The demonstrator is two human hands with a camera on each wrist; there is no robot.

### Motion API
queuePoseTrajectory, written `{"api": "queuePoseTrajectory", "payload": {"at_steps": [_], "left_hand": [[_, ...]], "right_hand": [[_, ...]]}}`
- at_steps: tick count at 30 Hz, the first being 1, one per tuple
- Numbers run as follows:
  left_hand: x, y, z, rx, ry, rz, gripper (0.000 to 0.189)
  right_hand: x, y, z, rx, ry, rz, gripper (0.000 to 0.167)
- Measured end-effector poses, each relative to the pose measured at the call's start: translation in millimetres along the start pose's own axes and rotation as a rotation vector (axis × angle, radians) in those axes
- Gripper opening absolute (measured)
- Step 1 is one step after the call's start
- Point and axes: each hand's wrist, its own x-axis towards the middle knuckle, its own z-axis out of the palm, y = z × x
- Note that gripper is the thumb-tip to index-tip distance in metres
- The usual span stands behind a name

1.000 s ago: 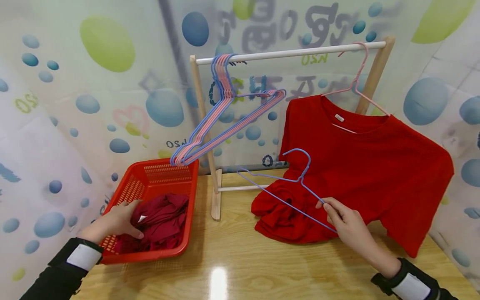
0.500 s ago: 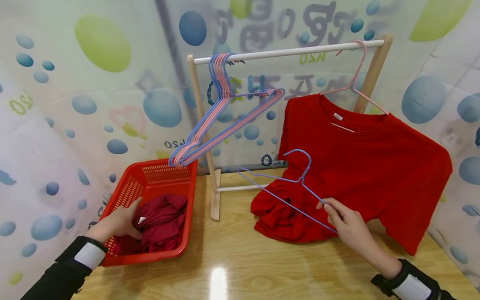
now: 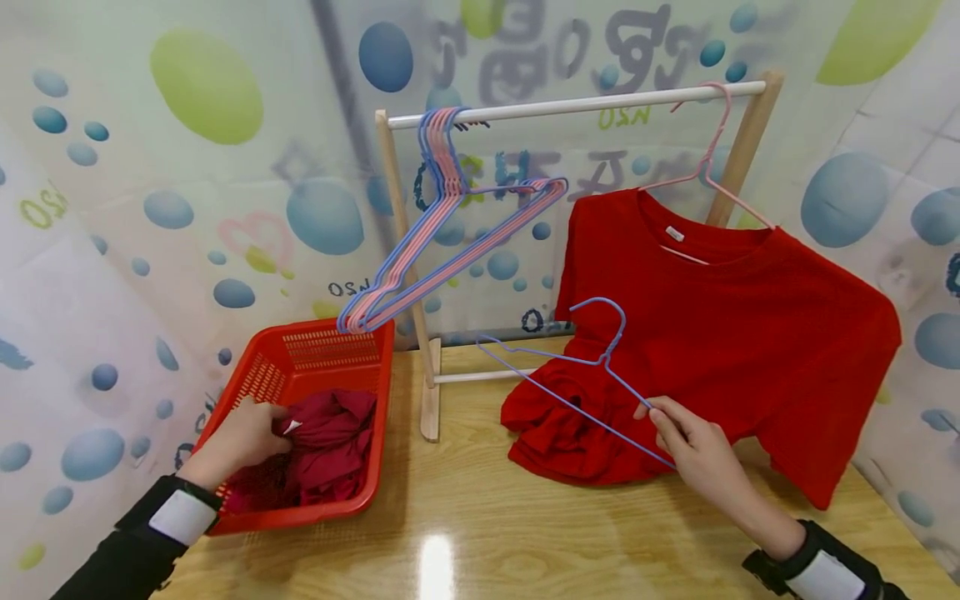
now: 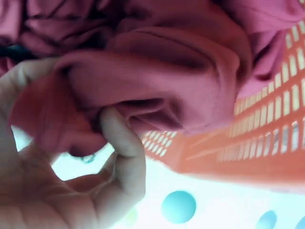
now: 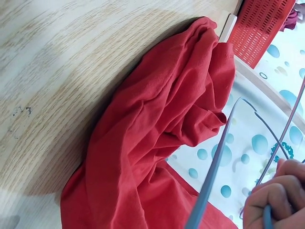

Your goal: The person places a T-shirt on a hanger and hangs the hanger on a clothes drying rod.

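My left hand [image 3: 251, 432] reaches into the red plastic basket [image 3: 381, 417] and pinches a fold of the dark red garment [image 3: 333, 437] bunched there. In the left wrist view, thumb and fingers close on the cloth [image 4: 157, 81]. My right hand [image 3: 693, 442] grips one arm of a blue wire hanger [image 3: 573, 408], whose hook points up. Behind that hanger, a bright red T-shirt [image 3: 712, 333] hangs from a pink hanger [image 3: 708, 162]. Its lower part lies crumpled on the table, also seen as red cloth [image 5: 157, 124] in the right wrist view.
A rack with a white rail [image 3: 570, 107] and wooden posts stands at the back. Several blue and pink hangers [image 3: 450, 200] hang bunched at its left end, partly over the basket. The wooden table [image 3: 480, 533] runs along the front. A patterned curtain [image 3: 285, 108] backs everything.
My left hand has gone from lying spread on the dark red garment to pinching a fold of it, and the cloth has shifted slightly. My right hand and the blue hanger stay nearly still.
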Motion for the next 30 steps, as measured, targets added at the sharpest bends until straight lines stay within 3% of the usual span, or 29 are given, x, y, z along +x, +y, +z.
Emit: {"api": "queuePoseTrajectory", "payload": {"at_steps": [1,3,5,8,9,14,22,26,30], "left_hand": [[4.2,-12.5,6.3,0.005,0.031,0.011,0.026],[4.1,-11.2,1.6,-0.016,0.062,0.013,0.029],[-1.7,5.3,-11.9,-0.03,0.095,0.013,0.03],[-18.5,53.0,-45.4,-0.093,0.08,-0.046,0.026],[-22.5,61.0,-50.5,-0.113,0.096,-0.047,0.028],[-33.2,73.6,-62.0,-0.244,0.186,-0.064,0.03],[-49.4,94.5,-74.1,-0.421,0.409,-0.007,0.013],[-50.4,111.3,-75.3,-0.484,0.444,0.035,0.009],[-45.8,129.8,-78.2,-0.621,0.412,0.096,0.013]], "right_hand": [[-0.1,-0.1,-0.2,0.0,0.001,0.002,0.015],[-0.1,-0.2,-0.8,0.0,0.004,0.005,0.015],[-0.1,-0.1,-1.0,-0.002,0.005,0.009,0.015],[0.2,0.0,-1.0,0.0,0.002,0.011,0.014],[0.1,0.0,-0.9,0.001,0.001,0.012,0.014],[-0.5,-0.2,-1.0,0.008,-0.007,0.021,0.015],[-1.5,0.5,-1.4,0.002,0.006,0.033,0.015],[-2.3,0.4,-0.9,0.006,0.004,0.03,0.015],[-2.4,-0.4,0.3,0.009,0.009,0.03,0.015]]}}
